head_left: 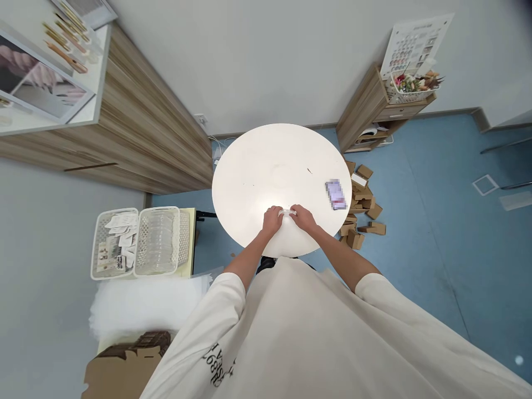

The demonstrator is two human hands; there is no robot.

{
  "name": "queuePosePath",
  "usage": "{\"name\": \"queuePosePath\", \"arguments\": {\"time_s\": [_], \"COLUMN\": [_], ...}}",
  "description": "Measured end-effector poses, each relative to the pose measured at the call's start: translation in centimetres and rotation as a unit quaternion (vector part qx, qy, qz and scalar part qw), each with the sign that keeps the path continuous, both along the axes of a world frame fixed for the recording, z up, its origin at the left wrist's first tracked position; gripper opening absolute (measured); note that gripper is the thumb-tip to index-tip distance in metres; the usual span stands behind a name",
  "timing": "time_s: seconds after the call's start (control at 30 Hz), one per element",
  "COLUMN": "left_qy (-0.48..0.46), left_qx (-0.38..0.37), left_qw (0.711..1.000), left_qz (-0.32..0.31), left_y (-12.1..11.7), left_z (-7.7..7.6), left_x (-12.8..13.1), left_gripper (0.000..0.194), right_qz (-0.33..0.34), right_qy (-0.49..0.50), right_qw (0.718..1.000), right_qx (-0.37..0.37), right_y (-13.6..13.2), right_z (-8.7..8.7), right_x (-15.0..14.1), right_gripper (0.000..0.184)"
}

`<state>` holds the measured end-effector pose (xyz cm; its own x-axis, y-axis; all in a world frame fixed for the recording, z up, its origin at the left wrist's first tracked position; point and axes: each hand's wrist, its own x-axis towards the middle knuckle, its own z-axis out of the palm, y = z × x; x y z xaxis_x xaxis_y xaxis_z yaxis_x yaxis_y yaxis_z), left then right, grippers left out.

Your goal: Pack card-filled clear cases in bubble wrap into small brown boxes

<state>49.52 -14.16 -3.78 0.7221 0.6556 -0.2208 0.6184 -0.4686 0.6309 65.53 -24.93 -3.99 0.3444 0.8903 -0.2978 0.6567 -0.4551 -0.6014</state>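
Note:
Over the near part of a round white table, my left hand and my right hand face each other a short way apart. Between them stretches a small clear plastic piece, gripped at its left end by the left fingers and at its right end by the right fingers. Its exact kind is too small to tell. To the right of my right hand lies a phone-like flat purple item, blurred out.
Small brown cardboard boxes are heaped on the floor right of the table. At left stand two white baskets, one with papers, one with clear packs. White wrapping sheets and flat cardboard lie nearer. Wooden cabinets flank the table.

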Motion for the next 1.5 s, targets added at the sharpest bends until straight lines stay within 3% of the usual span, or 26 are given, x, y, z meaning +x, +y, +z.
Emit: {"name": "queuePosePath", "arguments": {"time_s": [0.23, 0.53, 1.1, 1.33, 1.5], "left_qy": [-0.068, -0.042, -0.015, -0.017, -0.015], "left_qx": [-0.073, -0.132, -0.179, -0.191, -0.194], "left_qw": [0.994, 0.985, 0.975, 0.973, 0.972], "left_qz": [0.046, 0.104, 0.131, 0.129, 0.131], "left_y": [-0.1, 0.0, 0.8, 1.0, 1.0], "left_z": [-0.7, -2.1, -1.5, -1.2, -1.0], "left_x": [-0.9, -1.6, -0.5, -0.4, -0.5], "left_gripper": [0.03, 0.026, 0.02, 0.023, 0.023], "right_qz": [0.014, -0.023, 0.001, 0.002, 0.039], "right_qy": [-0.013, 0.024, -0.003, 0.01, 0.007], "right_qw": [0.999, 0.999, 1.0, 1.0, 0.999], "right_qx": [0.033, 0.005, -0.027, -0.026, -0.022], "right_y": [0.4, 0.1, 0.9, 0.9, 0.7], "right_z": [-0.2, -0.4, 0.9, 0.4, 0.2], "right_x": [-1.1, -1.7, -0.7, -0.5, -0.1], "right_gripper": [0.023, 0.027, 0.03, 0.034, 0.032]}}
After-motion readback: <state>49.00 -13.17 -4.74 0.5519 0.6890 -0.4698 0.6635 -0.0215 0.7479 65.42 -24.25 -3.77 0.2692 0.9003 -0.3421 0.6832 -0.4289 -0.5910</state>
